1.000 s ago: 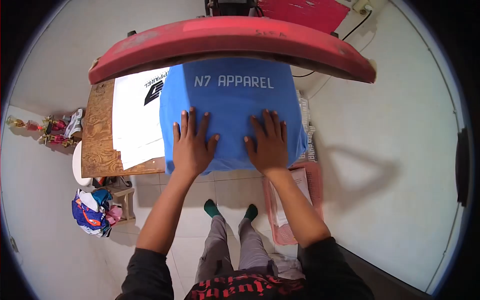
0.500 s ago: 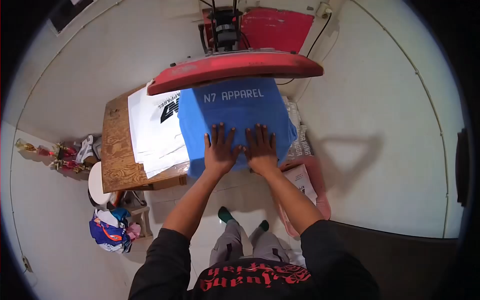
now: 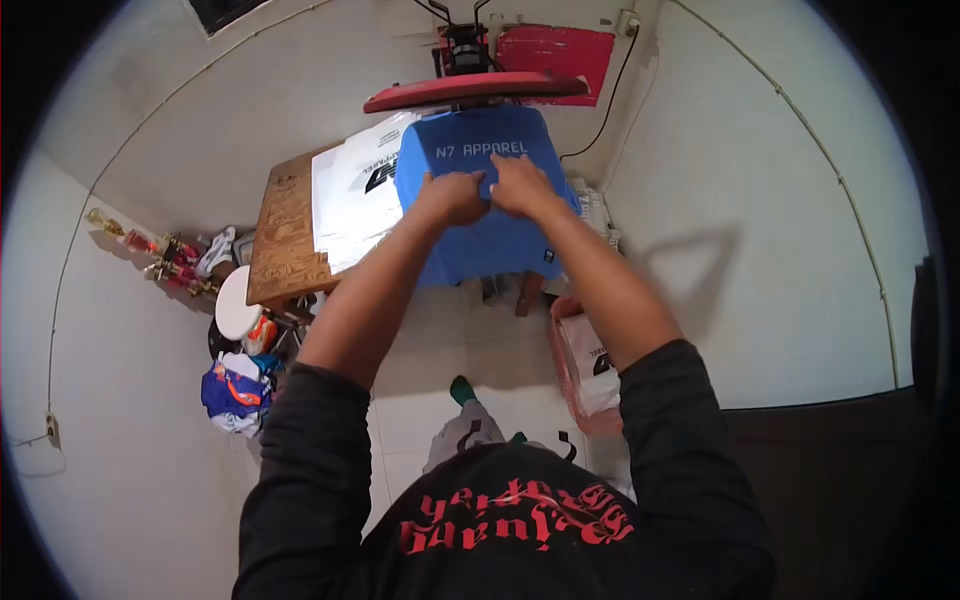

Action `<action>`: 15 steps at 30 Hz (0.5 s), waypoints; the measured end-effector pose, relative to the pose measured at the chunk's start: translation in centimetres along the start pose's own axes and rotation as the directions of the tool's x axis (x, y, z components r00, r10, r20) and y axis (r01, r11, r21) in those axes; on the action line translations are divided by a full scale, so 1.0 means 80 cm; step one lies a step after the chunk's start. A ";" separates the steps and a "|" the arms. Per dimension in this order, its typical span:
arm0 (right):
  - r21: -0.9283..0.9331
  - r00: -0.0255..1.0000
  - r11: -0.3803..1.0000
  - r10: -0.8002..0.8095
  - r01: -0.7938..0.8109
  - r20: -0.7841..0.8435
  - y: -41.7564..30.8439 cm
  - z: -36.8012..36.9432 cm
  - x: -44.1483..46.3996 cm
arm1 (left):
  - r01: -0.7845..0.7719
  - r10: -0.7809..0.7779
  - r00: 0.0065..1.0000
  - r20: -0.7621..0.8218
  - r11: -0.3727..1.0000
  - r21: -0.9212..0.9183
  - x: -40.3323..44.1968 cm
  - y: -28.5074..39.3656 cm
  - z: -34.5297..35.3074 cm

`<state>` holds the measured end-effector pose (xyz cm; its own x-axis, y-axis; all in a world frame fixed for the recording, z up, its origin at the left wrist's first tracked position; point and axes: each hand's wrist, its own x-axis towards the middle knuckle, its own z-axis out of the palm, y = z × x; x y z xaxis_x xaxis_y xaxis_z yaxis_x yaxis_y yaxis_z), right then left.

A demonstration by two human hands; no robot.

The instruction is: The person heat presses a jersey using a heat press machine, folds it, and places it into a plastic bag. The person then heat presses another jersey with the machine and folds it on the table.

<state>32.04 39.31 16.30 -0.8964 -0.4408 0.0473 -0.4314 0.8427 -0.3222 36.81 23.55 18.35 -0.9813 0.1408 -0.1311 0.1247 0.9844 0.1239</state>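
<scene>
A blue shirt (image 3: 490,240) with the white letters N7 APPAREL lies spread over the press's lower platen, its near edge hanging over the front. My left hand (image 3: 456,198) rests on the cloth below the letters, left of centre; its fingers are mostly hidden behind the back of the hand. Beside it, almost touching, my right hand (image 3: 520,186) lies on the shirt with its fingers apart, fingertips at the printed letters. The red upper plate (image 3: 470,90) of the press is raised behind the shirt.
White printed sheets or bags (image 3: 350,205) lie on the wooden table (image 3: 280,240) at the left. A round white stool (image 3: 238,303) and piled clothes (image 3: 235,392) stand below. A pink basket (image 3: 566,375) is at the lower right, and a cable (image 3: 611,100) hangs behind.
Both hands have moved up the shirt toward the letters and no longer lie flat with all fingers stretched. The view has shifted back, and more of the shirt's near edge shows.
</scene>
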 end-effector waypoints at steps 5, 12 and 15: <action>-0.041 0.976 0.993 -0.119 0.113 -0.184 -0.016 -0.087 -0.003 | -0.057 0.077 0.980 -0.182 0.992 0.110 -0.038 0.007 -0.093; -0.081 0.885 0.931 -0.363 0.355 -0.292 -0.051 -0.247 -0.018 | -0.037 0.103 0.900 -0.424 0.986 0.161 -0.072 0.027 -0.237; -0.750 0.643 0.494 -0.756 0.441 -0.120 -0.071 -0.302 -0.011 | -0.051 0.176 0.855 -0.488 0.965 0.258 -0.066 0.017 -0.299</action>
<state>32.82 42.37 40.97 -0.2622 -0.8837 0.3877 -0.6847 0.4535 0.5705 38.67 21.67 42.72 -0.8886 0.2418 0.3899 0.2081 0.9698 -0.1271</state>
